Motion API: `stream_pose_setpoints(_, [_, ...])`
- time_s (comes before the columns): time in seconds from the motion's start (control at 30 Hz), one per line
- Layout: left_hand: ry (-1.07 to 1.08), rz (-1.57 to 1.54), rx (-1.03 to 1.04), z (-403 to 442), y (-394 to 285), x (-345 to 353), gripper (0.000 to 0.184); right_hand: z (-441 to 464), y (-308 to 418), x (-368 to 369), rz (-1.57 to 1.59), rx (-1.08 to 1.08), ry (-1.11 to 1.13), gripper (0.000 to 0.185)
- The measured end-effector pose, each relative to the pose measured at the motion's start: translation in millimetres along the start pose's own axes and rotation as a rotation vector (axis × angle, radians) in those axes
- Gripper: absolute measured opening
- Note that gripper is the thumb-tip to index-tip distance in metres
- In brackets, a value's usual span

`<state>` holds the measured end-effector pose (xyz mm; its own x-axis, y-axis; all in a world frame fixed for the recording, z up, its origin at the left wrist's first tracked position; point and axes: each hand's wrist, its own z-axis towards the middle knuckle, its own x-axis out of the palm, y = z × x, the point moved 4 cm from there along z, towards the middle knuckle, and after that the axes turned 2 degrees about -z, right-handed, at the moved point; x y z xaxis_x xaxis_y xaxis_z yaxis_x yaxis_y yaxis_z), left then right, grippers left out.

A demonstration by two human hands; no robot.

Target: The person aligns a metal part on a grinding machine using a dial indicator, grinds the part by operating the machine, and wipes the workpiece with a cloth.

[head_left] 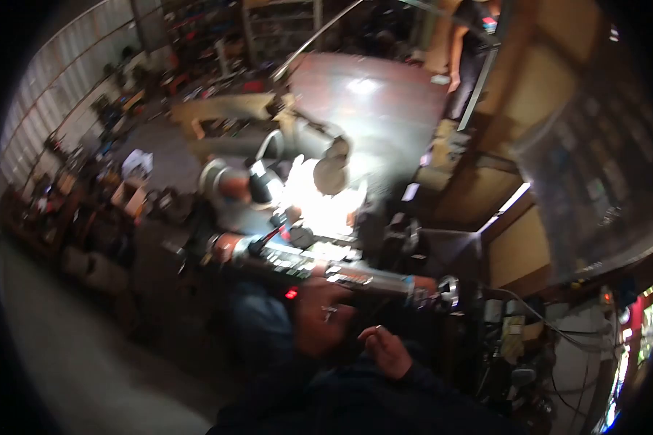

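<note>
A machine with a long horizontal metal bed (370,279) lies across the middle of the view, and a lamp floods its centre with white light. My left hand (319,315) is at the near side of this bed, smeared by motion. A small shiny spot shows on it; whether the fingers hold anything is unclear. Lower and to the right, my right hand (389,352) is close to my body, its fingers curled together. A tiny bright spot sits at its fingertips, too small to name. Left of my left hand glows a red digital display (291,293).
Behind the machine stands a broad reddish sheet-like surface (377,87). A person (468,54) is at the upper right. Cluttered parts and an open cardboard box (129,197) lie on the left. Cables (551,326) and containers crowd the right side.
</note>
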<state>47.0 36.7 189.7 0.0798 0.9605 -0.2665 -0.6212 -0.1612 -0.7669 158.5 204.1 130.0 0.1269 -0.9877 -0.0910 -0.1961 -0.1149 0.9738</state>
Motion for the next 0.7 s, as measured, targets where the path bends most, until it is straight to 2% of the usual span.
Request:
stream_pose_setpoints(0.03, [-0.162,0.185,-0.144,-4,33,-22,0.038,-3,19,-10,-0.174,0.091,-0.001,0.029])
stream_pose_setpoints(0.07, [-0.408,0.341,-0.078,0,76,-42,0.053,-5,20,-20,-0.15,0.107,-0.038,0.029])
stream_pose_setpoints(0.1, [-0.308,0.694,0.07,24,82,-74,0.064,-10,16,-28,-0.122,0.122,-0.07,0.029])
stream_pose_setpoints(0.13, [-0.25,0.693,-0.009,36,101,-93,0.064,-16,11,-33,-0.092,0.136,-0.098,0.03])
stream_pose_setpoints(0.2, [0.109,0.55,-0.128,43,159,-113,0.053,-19,2,-39,-0.155,0.029,-0.136,0.03])
stream_pose_setpoints(0.27, [0.188,0.496,-0.149,50,166,-120,0.042,-22,-1,-41,-0.193,0.001,-0.135,0.03])
stream_pose_setpoints(0.3, [0.182,0.462,-0.053,57,157,-122,0.032,-22,-3,-39,-0.188,0.01,-0.129,0.03])
stream_pose_setpoints(0.37, [0.174,0.359,-0.218,65,148,-123,0.025,-23,-13,-30,-0.166,0.031,-0.108,0.03])
stream_pose_setpoints(0.4, [0.09,0.336,-0.271,66,145,-119,0.023,-20,-26,-25,-0.168,-0.01,-0.087,0.031])
stream_pose_setpoints(0.5, [-0.035,0.396,-0.327,61,170,-113,0.023,-17,-27,-5,-0.207,-0.045,-0.018,0.032])
stream_pose_setpoints(0.53, [-0.12,0.427,-0.258,59,177,-113,0.021,-16,-22,3,-0.245,-0.091,0.002,0.03])
stream_pose_setpoints(0.57, [-0.137,0.333,-0.403,57,173,-111,0.02,-15,-13,5,-0.27,-0.129,-0.002,0.029])
stream_pose_setpoints(0.6, [-0.239,0.329,-0.226,46,208,-114,0.019,-17,-4,7,-0.284,-0.161,-0.02,0.028])
stream_pose_setpoints(0.63, [-0.302,0.312,-0.212,49,166,-107,0.022,-19,3,10,-0.295,-0.188,-0.048,0.027])
stream_pose_setpoints(0.7, [-0.318,0.897,0.228,46,97,-99,0.025,-11,3,13,-0.309,-0.256,-0.074,0.024])
